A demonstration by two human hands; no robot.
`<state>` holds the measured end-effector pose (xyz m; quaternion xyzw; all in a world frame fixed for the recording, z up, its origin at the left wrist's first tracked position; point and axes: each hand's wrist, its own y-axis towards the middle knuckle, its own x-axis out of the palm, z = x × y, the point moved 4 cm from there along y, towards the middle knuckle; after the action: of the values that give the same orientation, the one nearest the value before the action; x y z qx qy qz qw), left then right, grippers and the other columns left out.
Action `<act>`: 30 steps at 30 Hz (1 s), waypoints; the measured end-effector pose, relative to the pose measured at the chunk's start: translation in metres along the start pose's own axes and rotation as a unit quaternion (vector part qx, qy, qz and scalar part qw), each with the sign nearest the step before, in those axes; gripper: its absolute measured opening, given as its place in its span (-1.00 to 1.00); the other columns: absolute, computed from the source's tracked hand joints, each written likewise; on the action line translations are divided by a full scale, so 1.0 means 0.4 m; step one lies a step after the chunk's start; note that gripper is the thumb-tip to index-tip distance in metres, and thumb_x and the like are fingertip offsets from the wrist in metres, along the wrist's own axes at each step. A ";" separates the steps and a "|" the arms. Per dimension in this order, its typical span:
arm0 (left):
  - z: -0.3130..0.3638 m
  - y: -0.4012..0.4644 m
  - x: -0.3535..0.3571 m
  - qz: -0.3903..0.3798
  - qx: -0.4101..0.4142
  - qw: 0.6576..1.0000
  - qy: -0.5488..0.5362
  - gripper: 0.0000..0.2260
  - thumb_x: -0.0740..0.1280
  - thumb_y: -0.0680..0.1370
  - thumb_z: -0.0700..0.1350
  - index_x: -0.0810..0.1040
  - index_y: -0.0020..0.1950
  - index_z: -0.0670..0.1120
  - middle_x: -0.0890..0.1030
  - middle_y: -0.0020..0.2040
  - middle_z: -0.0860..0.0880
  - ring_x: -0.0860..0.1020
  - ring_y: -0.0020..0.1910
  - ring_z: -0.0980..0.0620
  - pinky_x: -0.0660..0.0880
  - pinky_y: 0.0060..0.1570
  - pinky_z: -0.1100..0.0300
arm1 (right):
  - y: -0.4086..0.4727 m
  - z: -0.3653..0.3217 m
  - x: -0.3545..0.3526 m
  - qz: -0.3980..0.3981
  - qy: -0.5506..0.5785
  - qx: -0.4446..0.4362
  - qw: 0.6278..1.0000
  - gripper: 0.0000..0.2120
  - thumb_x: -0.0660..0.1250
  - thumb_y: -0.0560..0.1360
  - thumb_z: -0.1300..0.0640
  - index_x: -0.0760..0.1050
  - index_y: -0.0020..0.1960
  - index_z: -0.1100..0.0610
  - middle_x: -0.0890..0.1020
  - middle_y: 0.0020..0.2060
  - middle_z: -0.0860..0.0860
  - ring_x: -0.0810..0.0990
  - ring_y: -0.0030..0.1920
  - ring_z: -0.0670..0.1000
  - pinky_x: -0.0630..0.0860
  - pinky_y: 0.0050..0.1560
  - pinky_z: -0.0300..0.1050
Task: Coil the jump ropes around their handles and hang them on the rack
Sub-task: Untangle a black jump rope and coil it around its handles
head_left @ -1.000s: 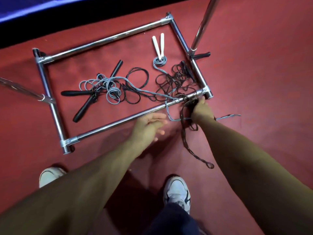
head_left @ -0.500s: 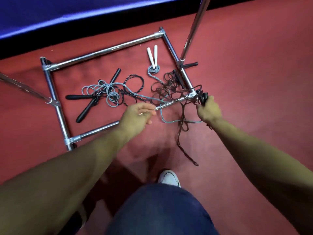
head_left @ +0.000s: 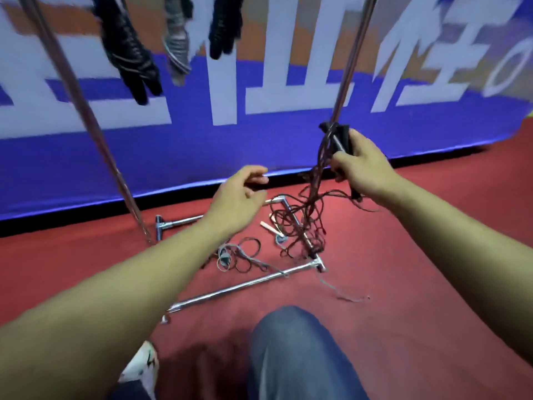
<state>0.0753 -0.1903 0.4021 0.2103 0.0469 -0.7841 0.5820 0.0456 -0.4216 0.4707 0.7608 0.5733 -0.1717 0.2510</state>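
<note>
From the head camera, the right hand (head_left: 364, 166) is raised in front of the right upright pole (head_left: 350, 60) of the rack, and its fingers are curled around a pair of black handles (head_left: 343, 137). From these handles a dark jump rope (head_left: 302, 223) hangs down in a loose tangle to the chrome base frame (head_left: 245, 285) on the red floor (head_left: 418, 284). The left hand (head_left: 238, 202) is in the air beside the tangle; its fingers are loosely bent and they hold nothing. Inside the base frame lie a grey rope (head_left: 225, 255), thin black loops (head_left: 248, 255) and a white handle (head_left: 266, 226). Three already coiled ropes (head_left: 129, 50) hang at the top, between the left pole (head_left: 86, 119) and the right one. Behind stands a blue banner (head_left: 259, 145) with large white characters, too blurred to read. A knee in blue jeans (head_left: 294, 356) and a white shoe (head_left: 141, 365) are at the bottom.
</note>
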 end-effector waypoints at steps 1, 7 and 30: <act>0.044 0.000 -0.027 0.011 0.017 1.000 0.014 -0.64 0.34 0.52 -0.25 0.48 0.28 0.03 0.61 0.11 0.16 0.44 -0.39 0.14 0.46 -0.22 0.27 | 0.000 -0.065 -0.020 0.018 0.002 -0.021 1.000 -0.70 0.23 0.38 0.21 0.49 0.09 0.05 0.49 -0.27 0.02 0.45 -0.36 -0.01 0.51 -0.24 0.00; 0.221 -0.030 -0.131 0.033 0.069 0.992 0.097 -0.46 0.38 0.55 -0.07 0.28 0.50 0.04 0.41 0.38 0.11 0.49 0.16 0.03 0.39 0.18 0.18 | -0.009 -0.315 -0.035 -0.012 0.012 -0.079 0.997 -0.85 0.24 0.36 0.27 0.36 -0.18 0.04 0.46 -0.37 0.06 0.45 -0.42 0.02 0.48 -0.33 -0.02; 0.048 -0.182 -0.334 0.162 -0.082 0.982 -0.061 -0.75 0.19 0.60 -0.29 0.47 0.14 0.04 0.63 0.04 0.07 0.56 -0.23 0.02 0.61 -0.23 0.04 | -0.119 -0.410 0.238 -0.150 0.233 0.020 0.961 -0.88 0.30 0.34 0.26 0.41 -0.14 0.15 0.51 -0.33 0.14 0.48 -0.39 0.08 0.51 -0.33 -0.10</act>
<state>0.0333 -0.0539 0.4585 0.1187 0.0408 -0.6845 0.7182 0.0229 -0.2415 0.5431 0.6898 0.7199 -0.0372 0.0667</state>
